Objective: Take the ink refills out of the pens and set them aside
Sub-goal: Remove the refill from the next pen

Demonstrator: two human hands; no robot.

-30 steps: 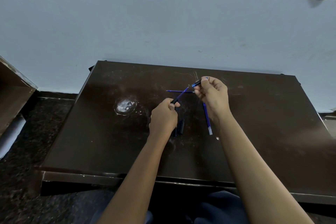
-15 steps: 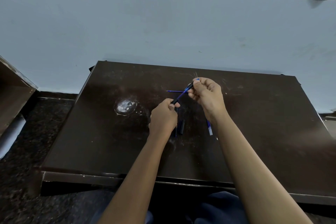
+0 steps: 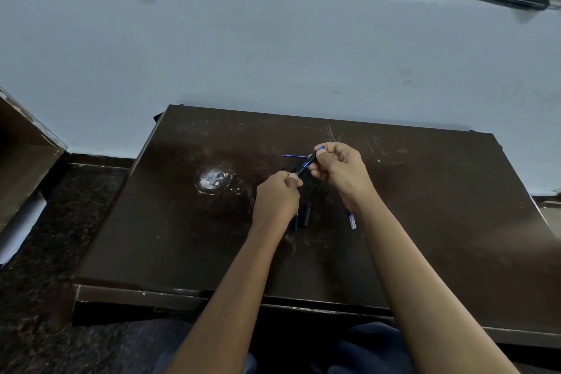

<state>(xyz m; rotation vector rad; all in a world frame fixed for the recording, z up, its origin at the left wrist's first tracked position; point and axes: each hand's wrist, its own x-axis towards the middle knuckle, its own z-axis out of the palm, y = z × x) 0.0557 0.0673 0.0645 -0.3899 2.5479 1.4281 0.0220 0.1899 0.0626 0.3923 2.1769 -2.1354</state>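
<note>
Most of the pen [image 3: 304, 166] is hidden inside two fists. Only a short dark stretch with a blue end shows between them, held above the middle of the counter [image 3: 151, 237]. The left hand [image 3: 277, 196] pinches the lower end between thumb and curled fingers. The right hand [image 3: 340, 168] has its fingers curled round the upper end. A second blue pen [image 3: 352, 221] lies mostly under the right forearm. Black tubular pieces [image 3: 305, 215] just beside the left hand are hard to identify. The counter is dark brown, glossy and scratched, with a whitish round stain [image 3: 212, 181]. A thin blue refill [image 3: 293, 156] lies flat just beyond the hands.
</note>
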